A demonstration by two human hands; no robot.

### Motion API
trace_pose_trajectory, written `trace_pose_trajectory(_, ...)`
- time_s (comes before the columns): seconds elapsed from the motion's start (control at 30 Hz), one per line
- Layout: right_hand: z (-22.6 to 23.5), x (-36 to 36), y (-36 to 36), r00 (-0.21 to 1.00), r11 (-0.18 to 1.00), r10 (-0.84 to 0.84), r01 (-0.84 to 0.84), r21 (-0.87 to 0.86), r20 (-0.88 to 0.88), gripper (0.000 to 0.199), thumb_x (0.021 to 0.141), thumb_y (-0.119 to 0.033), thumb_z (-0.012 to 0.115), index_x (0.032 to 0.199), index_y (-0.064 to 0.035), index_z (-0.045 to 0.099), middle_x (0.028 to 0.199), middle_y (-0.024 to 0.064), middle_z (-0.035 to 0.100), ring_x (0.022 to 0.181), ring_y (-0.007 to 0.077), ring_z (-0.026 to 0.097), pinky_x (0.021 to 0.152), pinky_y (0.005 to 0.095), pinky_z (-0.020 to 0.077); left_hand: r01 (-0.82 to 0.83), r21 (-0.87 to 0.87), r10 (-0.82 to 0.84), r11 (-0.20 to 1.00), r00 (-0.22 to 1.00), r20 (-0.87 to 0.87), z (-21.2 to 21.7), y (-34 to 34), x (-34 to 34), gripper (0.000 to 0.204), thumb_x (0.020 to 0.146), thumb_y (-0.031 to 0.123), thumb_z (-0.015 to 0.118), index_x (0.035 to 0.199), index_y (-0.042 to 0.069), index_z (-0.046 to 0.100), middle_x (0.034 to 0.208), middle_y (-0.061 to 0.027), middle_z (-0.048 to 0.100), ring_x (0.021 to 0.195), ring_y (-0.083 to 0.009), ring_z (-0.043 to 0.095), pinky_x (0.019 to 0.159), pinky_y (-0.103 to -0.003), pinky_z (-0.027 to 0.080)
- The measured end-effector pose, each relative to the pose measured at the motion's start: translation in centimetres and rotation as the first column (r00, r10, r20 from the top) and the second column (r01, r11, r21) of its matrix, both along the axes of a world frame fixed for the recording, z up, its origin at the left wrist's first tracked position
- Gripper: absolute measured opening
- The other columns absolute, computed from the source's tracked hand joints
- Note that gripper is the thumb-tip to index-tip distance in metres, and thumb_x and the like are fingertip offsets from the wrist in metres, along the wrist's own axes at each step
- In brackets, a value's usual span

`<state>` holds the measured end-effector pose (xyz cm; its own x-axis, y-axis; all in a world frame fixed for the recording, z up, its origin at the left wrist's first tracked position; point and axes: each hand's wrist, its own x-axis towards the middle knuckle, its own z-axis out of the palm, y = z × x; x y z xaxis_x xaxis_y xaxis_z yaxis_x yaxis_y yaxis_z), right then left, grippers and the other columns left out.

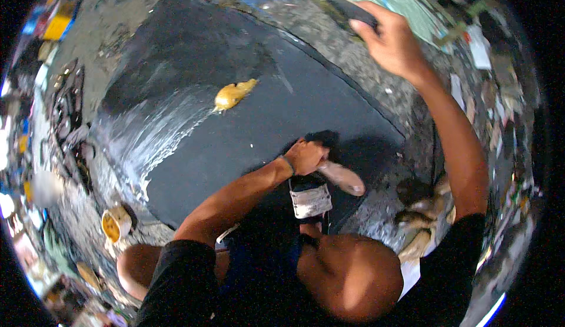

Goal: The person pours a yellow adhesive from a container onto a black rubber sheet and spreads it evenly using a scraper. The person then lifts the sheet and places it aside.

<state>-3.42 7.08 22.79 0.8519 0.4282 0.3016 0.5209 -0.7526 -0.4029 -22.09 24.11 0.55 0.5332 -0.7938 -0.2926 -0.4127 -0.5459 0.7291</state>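
Observation:
My left hand [309, 155], a band at its wrist, is closed at the near right part of a dark sheet [235, 150]. From its fingers sticks out a beige, rounded, sole-shaped piece [346, 179]; the rest of it is hidden by the hand. Raised at the upper right, my right hand [394, 42] is closed round a dark elongated tool [353, 12], whose far end is blurred. A yellow glue-like lump [232, 96] sits on the sheet, with whitish smears to its left. My foot in a dark sandal with a pale strap [311, 200] is just below the left hand.
At the lower left stands a pale cup [119, 222] with yellow stuff inside. Dark scraps [70, 121] lie beyond the sheet's left edge. A pale green plastic sack [406, 3] is at the far right. Brownish pieces [421, 227] lie near my right knee [359, 274].

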Motion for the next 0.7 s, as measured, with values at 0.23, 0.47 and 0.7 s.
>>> trace_pose_trajectory(0.23, -3.2, 3.5, 7.5, 0.982, 0.957, 0.089, -0.037, 0.289, -0.168, 0.036, 0.089, -0.022, 0.067, 0.116, 0.0004, 0.065, 0.104, 0.0201, 0.07, 0.093, 0.0303, 0.069, 0.083, 0.0369, 0.0516, -0.393, -0.617, 0.093, 0.682, 0.883, -0.459, 5.4, -20.1, 2.9, 0.072, 0.072, 0.047, 0.079, 0.124, 0.0, 0.061, 0.102, -0.0216, 0.07, 0.1, -0.0331, 0.067, 0.087, -0.043, 0.054)
trace_pose_trajectory(0.47, -15.4, 5.3, 16.5, 0.856, 0.972, 0.197, -0.235, -0.02, -0.478, 0.031, 0.084, -0.021, 0.059, 0.103, 0.003, 0.065, 0.093, 0.0296, 0.067, 0.093, 0.0452, 0.064, 0.084, 0.0498, 0.0505, -0.071, 0.039, 0.075, 0.997, 0.988, -0.133, 9.1, 5.2, 0.8, 0.028, 0.09, 0.029, 0.061, 0.105, 0.006, 0.065, 0.096, -0.0201, 0.069, 0.092, -0.0405, 0.066, 0.078, -0.051, 0.055)
trace_pose_trajectory(0.7, -18.2, 0.6, 21.0, 0.92, 0.881, 0.119, -0.272, -0.387, -0.374, 0.03, 0.091, -0.021, 0.057, 0.112, -0.0007, 0.058, 0.105, 0.0216, 0.063, 0.097, 0.0448, 0.062, 0.083, 0.0537, 0.0498, -0.475, 0.527, 0.587, 0.705, 0.808, -0.057, 11.6, 31.0, -17.7, 0.029, 0.091, 0.037, 0.06, 0.09, 0.011, 0.073, 0.09, -0.0123, 0.068, 0.088, -0.0342, 0.068, 0.076, -0.046, 0.056)
